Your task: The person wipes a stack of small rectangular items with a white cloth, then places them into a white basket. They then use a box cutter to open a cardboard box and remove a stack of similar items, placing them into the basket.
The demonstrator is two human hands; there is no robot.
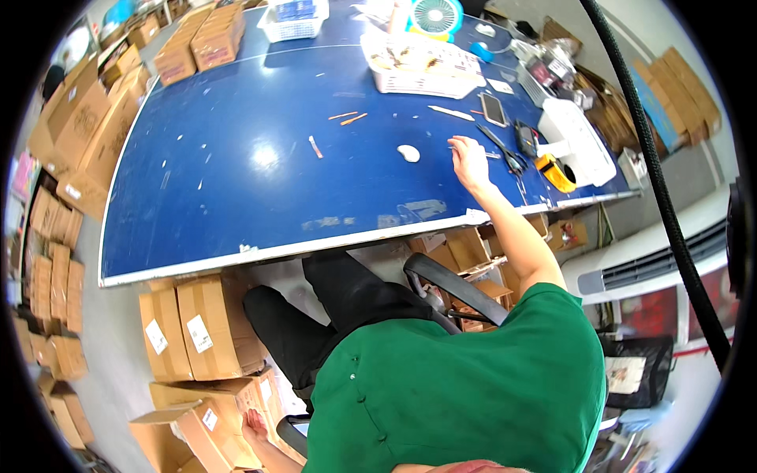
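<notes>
My right hand (pixel 470 162) is over the blue tabletop (pixel 236 159), fingers bent and pointing left. A thin slender piece (pixel 492 155) shows on both sides of it; whether the fingers grip it I cannot tell. To its left lies a small white rounded object (pixel 408 154). Black-handled scissors (pixel 502 148) lie just right of the hand, and a phone (pixel 493 110) and a white pen-like tool (pixel 451 112) lie beyond it. My left hand (pixel 255 425) hangs low beside an open cardboard box (pixel 207 428), fingers loosely curled, with nothing visible in it.
A white basket (pixel 423 86) with pale items stands at the far side near a small fan (pixel 436 18). At right are a yellow tape roll (pixel 556 172) and a white bin (pixel 582 142). Cardboard boxes (pixel 201 331) stand below the table's left front edge. A chair armrest (pixel 455 284) is beside me.
</notes>
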